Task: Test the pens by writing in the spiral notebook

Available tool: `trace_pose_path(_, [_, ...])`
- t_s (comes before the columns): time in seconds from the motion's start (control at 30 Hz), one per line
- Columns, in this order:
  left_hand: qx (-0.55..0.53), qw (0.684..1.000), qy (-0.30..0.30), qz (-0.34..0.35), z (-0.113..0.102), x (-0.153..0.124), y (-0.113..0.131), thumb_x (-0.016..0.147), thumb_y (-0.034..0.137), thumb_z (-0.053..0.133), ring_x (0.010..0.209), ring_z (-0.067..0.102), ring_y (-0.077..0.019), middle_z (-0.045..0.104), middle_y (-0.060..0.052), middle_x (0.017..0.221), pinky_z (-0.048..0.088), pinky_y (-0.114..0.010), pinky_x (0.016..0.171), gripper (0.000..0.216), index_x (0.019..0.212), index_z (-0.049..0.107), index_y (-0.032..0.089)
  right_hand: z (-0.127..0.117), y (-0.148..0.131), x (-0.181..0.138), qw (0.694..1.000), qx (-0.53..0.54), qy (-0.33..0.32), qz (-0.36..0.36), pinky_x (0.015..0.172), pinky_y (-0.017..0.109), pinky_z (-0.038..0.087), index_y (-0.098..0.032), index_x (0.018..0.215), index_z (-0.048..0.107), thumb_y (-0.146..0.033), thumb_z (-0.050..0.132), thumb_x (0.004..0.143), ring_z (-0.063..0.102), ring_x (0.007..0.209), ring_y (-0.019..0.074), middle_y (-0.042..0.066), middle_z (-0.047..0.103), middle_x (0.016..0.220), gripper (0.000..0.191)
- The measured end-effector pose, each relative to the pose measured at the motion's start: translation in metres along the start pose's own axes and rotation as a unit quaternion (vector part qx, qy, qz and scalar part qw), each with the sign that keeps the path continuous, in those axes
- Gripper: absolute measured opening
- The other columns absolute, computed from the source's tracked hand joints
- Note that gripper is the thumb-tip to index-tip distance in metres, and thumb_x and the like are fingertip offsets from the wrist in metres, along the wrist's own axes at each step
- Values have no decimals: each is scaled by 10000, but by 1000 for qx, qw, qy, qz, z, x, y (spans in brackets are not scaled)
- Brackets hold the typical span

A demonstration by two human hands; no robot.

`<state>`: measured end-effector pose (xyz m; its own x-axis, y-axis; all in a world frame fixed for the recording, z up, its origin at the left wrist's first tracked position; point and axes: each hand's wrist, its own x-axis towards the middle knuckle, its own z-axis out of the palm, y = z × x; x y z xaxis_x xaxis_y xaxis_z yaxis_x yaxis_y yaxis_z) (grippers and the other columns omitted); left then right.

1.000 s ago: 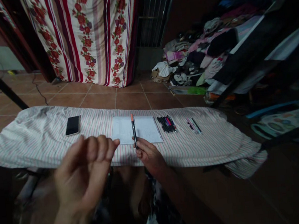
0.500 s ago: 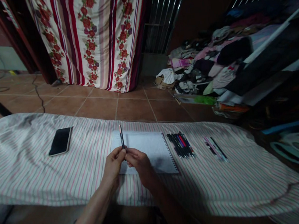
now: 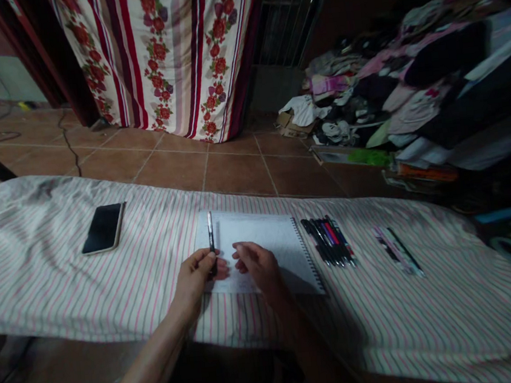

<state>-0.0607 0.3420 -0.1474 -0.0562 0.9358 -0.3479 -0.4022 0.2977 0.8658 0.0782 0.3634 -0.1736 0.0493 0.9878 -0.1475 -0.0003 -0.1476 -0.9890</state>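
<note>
My left hand is closed around the lower end of a dark pen, which stands upright over the left edge of a white spiral notebook. A few centimetres to the right, my right hand hovers over the notebook with its fingertips pinched together. What they hold, if anything, is too small to make out. The notebook lies on a striped cloth that covers a long low surface.
A dark phone lies on the cloth to the left. Right of the notebook lie a row of several pens and a smaller group of pens. Beyond are a tiled floor, a floral curtain and a pile of clothes.
My left hand came in from the lower left and took hold of the pen. My right hand has let the pen go and moved slightly right. The view has shifted closer.
</note>
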Motion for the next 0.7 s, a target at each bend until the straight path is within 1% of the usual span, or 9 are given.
trace_pose_path(0.1, [34, 997, -56, -40, 1, -5, -2, 649, 415, 696, 562, 606, -140, 639, -37, 604, 479, -255, 579, 386, 849, 610, 95, -2, -1, 4, 1000, 9, 20, -10, 432, 209, 409, -145, 881, 642, -586, 591, 677, 519, 467, 86, 13, 604, 638, 489])
trace_pose_path(0.17, [61, 993, -89, -44, 3, -7, -6, 671, 417, 673, 526, 569, -115, 615, -26, 566, 437, -223, 532, 381, 846, 602, 87, -2, -5, 5, 999, 27, 21, -18, 415, 200, 378, -150, 926, 624, -619, 552, 701, 488, 453, 71, -7, 567, 639, 525])
trace_pose_path(0.23, [87, 990, -108, -40, 4, -7, -11, 672, 408, 669, 497, 526, -94, 584, -9, 538, 401, -208, 505, 361, 817, 587, 88, -4, -11, 6, 999, 40, 14, -29, 400, 189, 327, -150, 898, 613, -616, 532, 730, 432, 431, 52, -30, 516, 608, 501])
trace_pose_path(0.33, [138, 983, -120, -19, 4, -5, -19, 687, 398, 654, 461, 443, -64, 509, 35, 514, 337, -195, 469, 336, 821, 578, 99, -9, -17, 10, 998, 44, 14, -39, 387, 188, 248, -149, 775, 597, -579, 566, 727, 347, 409, 42, -60, 431, 519, 433])
trace_pose_path(0.4, [175, 977, -125, 5, 5, -3, -24, 707, 402, 635, 447, 377, -50, 446, 60, 509, 280, -190, 444, 331, 846, 589, 104, -14, -19, 13, 998, 48, 26, -35, 387, 191, 224, -150, 744, 597, -544, 603, 706, 324, 412, 44, -66, 416, 495, 395])
trace_pose_path(0.47, [202, 971, -130, 23, 6, -2, -25, 728, 422, 611, 448, 345, -49, 412, 67, 511, 248, -194, 435, 346, 867, 597, 106, -18, -19, 17, 998, 52, 39, -28, 388, 193, 212, -148, 722, 603, -510, 634, 681, 311, 413, 44, -65, 421, 488, 366])
trace_pose_path(0.53, [211, 968, -131, 26, 9, -2, -24, 734, 446, 597, 456, 363, -57, 427, 62, 512, 261, -199, 446, 377, 890, 592, 103, -21, -19, 20, 997, 51, 52, -31, 389, 197, 210, -147, 684, 601, -492, 647, 667, 310, 413, 46, -64, 420, 475, 348])
trace_pose_path(0.6, [202, 971, -130, 13, 12, -3, -21, 717, 464, 609, 463, 398, -65, 460, 51, 515, 288, -205, 462, 402, 885, 582, 100, -23, -19, 22, 996, 48, 63, -39, 392, 203, 216, -151, 659, 599, -490, 643, 673, 313, 409, 51, -67, 410, 454, 343])
trace_pose_path(0.7, [178, 975, -133, -17, 15, -4, -18, 671, 485, 642, 448, 417, -66, 482, 41, 505, 303, -212, 470, 412, 808, 569, 103, -23, -18, 23, 996, 35, 67, -46, 393, 208, 229, -153, 637, 602, -489, 630, 688, 309, 396, 53, -72, 392, 427, 340])
